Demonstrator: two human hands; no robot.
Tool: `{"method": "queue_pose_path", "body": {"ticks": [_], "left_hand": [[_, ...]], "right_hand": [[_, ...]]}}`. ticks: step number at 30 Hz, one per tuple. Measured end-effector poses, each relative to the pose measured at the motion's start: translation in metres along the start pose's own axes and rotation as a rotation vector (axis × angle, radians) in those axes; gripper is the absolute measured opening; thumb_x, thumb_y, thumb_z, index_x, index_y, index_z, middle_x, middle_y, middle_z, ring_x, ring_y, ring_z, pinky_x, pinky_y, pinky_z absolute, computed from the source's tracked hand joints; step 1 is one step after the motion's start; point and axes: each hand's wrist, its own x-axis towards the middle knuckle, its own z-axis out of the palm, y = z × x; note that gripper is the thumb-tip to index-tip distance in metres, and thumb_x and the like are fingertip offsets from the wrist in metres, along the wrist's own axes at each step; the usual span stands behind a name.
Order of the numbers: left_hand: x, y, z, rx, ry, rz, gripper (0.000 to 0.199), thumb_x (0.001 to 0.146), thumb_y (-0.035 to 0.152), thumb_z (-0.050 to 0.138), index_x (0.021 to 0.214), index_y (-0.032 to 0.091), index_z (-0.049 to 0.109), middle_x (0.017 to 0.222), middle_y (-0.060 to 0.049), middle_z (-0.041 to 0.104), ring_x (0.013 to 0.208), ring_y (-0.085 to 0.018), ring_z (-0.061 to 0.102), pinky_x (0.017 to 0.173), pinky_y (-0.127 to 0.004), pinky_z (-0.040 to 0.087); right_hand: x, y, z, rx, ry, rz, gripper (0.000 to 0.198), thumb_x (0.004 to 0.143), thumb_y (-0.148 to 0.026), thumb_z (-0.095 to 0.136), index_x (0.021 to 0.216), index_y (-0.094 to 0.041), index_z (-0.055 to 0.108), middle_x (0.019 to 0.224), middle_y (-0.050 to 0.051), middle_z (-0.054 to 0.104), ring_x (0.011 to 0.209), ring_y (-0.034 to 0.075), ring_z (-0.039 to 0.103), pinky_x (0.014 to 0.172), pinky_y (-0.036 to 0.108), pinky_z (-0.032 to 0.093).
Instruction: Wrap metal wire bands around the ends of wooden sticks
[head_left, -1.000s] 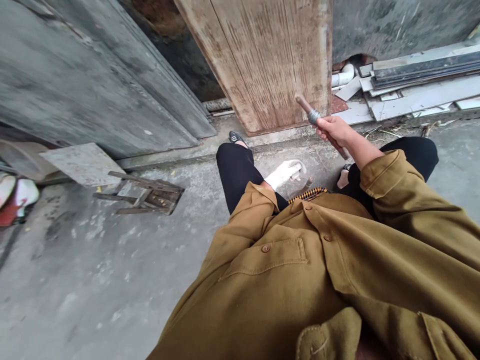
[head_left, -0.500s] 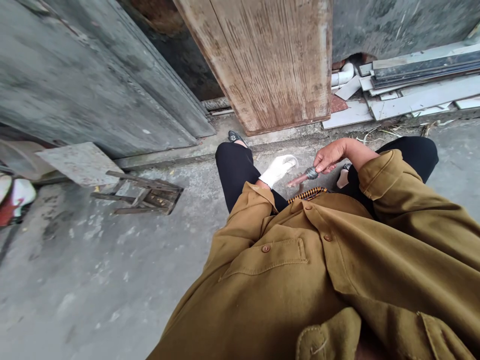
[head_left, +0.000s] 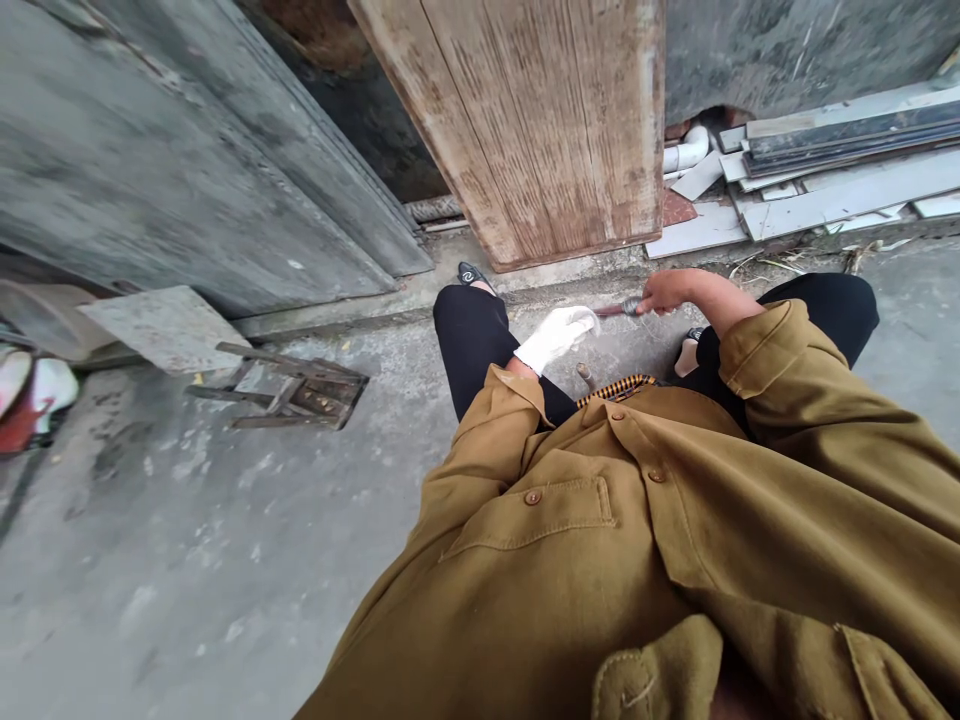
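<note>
My left hand [head_left: 559,335], in a white glove, is closed, its fingertips curled together; a faint pale curved edge shows at them, and I cannot make out what they hold. My bare right hand [head_left: 666,291] is closed around one end of a reddish-brown stick [head_left: 615,310] with grey wire-like winding near the grip. The stick's far end points left and meets or nearly meets the gloved fingertips. Below the hands, a short wooden peg-like end [head_left: 586,375] sticks up beside a yellow-and-black striped band [head_left: 619,388] at my lap.
A weathered plank board [head_left: 555,130] leans at the wall ahead. White boards and strips [head_left: 840,195] lie stacked at right near a white pipe [head_left: 688,150]. On the concrete floor at left, a small wooden stool [head_left: 292,390] lies tipped beside a flat slab [head_left: 161,325].
The stick has swung upward, from slanting down-left to nearly level, its far end now at the gloved fingertips. My right hand has shifted slightly up and right. The peg end is now uncovered.
</note>
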Motion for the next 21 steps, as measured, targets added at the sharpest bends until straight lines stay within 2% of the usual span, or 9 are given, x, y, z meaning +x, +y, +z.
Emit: {"method": "queue_pose_path", "body": {"ticks": [4,7,9,12,14,16,18,19,21], "left_hand": [[0.001,-0.006,-0.01,0.226,0.179,0.096,0.022,0.085,0.032,0.058,0.079,0.012,0.065,0.078,-0.004,0.065,0.071,-0.013,0.056,0.071,-0.024,0.045],[0.005,-0.007,-0.004,0.246,0.203,0.15,0.02,0.086,0.028,0.055,0.084,0.013,0.067,0.089,-0.006,0.069,0.085,-0.017,0.06,0.086,-0.028,0.045],[0.007,-0.009,0.004,0.222,0.194,0.143,0.022,0.087,0.03,0.054,0.087,0.013,0.069,0.091,-0.008,0.07,0.086,-0.018,0.061,0.085,-0.028,0.046],[0.006,-0.013,0.016,0.198,0.094,0.05,0.028,0.088,0.037,0.056,0.087,0.012,0.069,0.076,-0.006,0.066,0.071,-0.016,0.057,0.071,-0.026,0.046],[0.002,-0.015,0.021,0.162,-0.02,-0.015,0.033,0.087,0.043,0.058,0.087,0.012,0.069,0.065,-0.003,0.061,0.059,-0.012,0.051,0.061,-0.024,0.044],[-0.002,-0.015,0.021,0.119,-0.084,-0.043,0.037,0.086,0.047,0.06,0.086,0.011,0.069,0.061,-0.003,0.059,0.051,-0.01,0.045,0.055,-0.023,0.041],[-0.005,-0.013,0.018,0.077,-0.086,-0.039,0.04,0.087,0.05,0.059,0.085,0.011,0.068,0.06,-0.003,0.058,0.048,-0.008,0.042,0.051,-0.023,0.039],[-0.005,-0.011,0.015,0.05,-0.083,-0.033,0.041,0.087,0.051,0.058,0.085,0.011,0.067,0.061,-0.003,0.058,0.047,-0.008,0.04,0.05,-0.023,0.038],[-0.003,-0.01,0.01,0.024,-0.077,-0.013,0.043,0.087,0.053,0.057,0.085,0.011,0.066,0.064,-0.003,0.059,0.047,-0.007,0.039,0.048,-0.022,0.035]], "right_hand": [[-0.021,-0.012,0.006,0.124,-0.478,-0.184,0.052,0.07,-0.064,0.075,0.077,-0.013,0.066,0.058,-0.001,0.054,0.05,0.008,0.045,0.05,0.023,0.034],[-0.037,-0.025,0.007,0.201,-0.635,-0.328,0.061,0.066,-0.07,0.073,0.083,-0.013,0.066,0.059,-0.003,0.054,0.05,0.007,0.044,0.049,0.021,0.033],[-0.045,-0.031,0.007,0.295,-0.555,-0.432,0.061,0.066,-0.071,0.073,0.079,-0.013,0.063,0.06,-0.003,0.054,0.05,0.006,0.043,0.049,0.021,0.032],[-0.048,-0.035,0.005,0.547,-0.116,-0.528,0.057,0.075,-0.07,0.067,0.079,-0.014,0.058,0.06,-0.003,0.052,0.05,0.006,0.039,0.049,0.021,0.031],[-0.043,-0.033,0.002,0.645,0.195,-0.464,0.052,0.085,-0.067,0.058,0.08,-0.015,0.056,0.06,-0.003,0.051,0.049,0.006,0.038,0.048,0.022,0.03],[-0.035,-0.029,0.0,0.59,0.385,-0.31,0.046,0.092,-0.059,0.053,0.078,-0.015,0.055,0.059,-0.002,0.05,0.049,0.007,0.038,0.048,0.023,0.03],[-0.025,-0.026,-0.001,0.376,0.429,-0.134,0.042,0.093,-0.052,0.056,0.072,-0.015,0.056,0.058,0.0,0.051,0.049,0.008,0.041,0.05,0.024,0.031],[-0.021,-0.025,-0.001,0.238,0.396,-0.061,0.041,0.092,-0.049,0.059,0.069,-0.015,0.057,0.057,0.001,0.052,0.049,0.008,0.042,0.051,0.024,0.031],[-0.014,-0.024,0.004,-0.002,0.208,0.025,0.041,0.088,-0.046,0.065,0.064,-0.014,0.058,0.055,0.002,0.053,0.049,0.009,0.044,0.053,0.025,0.032]]}}
